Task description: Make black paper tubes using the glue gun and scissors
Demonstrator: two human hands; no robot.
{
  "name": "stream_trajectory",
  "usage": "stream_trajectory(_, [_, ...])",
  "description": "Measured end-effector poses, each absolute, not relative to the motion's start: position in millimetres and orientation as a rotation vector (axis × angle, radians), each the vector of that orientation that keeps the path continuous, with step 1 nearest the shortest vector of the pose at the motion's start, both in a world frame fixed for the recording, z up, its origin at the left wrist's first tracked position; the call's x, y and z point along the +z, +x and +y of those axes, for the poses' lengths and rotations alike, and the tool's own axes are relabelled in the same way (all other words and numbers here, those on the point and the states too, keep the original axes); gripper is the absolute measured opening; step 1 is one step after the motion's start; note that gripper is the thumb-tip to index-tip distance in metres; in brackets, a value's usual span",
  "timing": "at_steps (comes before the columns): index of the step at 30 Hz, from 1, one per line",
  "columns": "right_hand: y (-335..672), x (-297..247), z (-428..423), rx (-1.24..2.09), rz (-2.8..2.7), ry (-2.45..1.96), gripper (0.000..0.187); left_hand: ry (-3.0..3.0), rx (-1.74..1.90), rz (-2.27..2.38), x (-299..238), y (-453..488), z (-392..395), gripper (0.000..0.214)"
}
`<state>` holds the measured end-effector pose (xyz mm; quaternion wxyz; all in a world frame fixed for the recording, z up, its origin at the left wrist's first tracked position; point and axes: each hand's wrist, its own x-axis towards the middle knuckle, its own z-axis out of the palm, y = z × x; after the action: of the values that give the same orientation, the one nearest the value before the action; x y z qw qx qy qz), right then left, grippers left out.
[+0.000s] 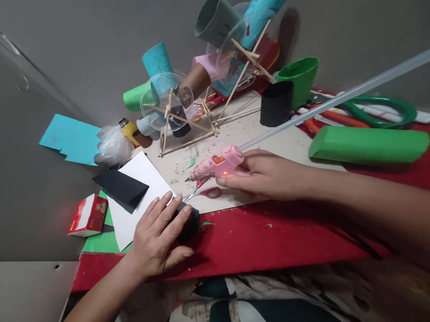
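My right hand (273,174) grips a pink hot glue gun (220,164), its nozzle pointing left and a small red light lit on its body. A long translucent glue stick (328,102) sticks out of its back toward the upper right. My left hand (156,238) lies with fingers stretched out over a black paper tube (192,224), partly hiding it. Red-handled scissors (212,193) rest below the nozzle. Near my left fingers, a folded black paper (119,187) lies on a white sheet (126,231).
Behind stand a stick frame with a clear plastic disc (152,111) and coloured tubes, and a larger similar one (232,39). A black tube (275,105) and green tubes (368,144) are at right. A red box (88,216) sits left on the red cloth (243,247).
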<state>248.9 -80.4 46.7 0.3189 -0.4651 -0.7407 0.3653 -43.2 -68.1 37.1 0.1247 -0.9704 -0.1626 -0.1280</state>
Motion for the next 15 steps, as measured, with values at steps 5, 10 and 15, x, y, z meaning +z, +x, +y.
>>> stream_trajectory(5, [247,44,-80,0.954,-1.943,-1.162,0.042,-2.852,-0.405,-0.494,35,-43,-70,0.073])
stream_trajectory(10, [248,39,-79,0.926,-1.963,-1.208,0.044,-3.017,-0.428,-0.606,46,-44,-79,0.074])
stream_trajectory(15, [247,42,-81,1.031,-1.83,-1.309,0.042,-3.073,-1.174,-0.991,51,-60,-81,0.058])
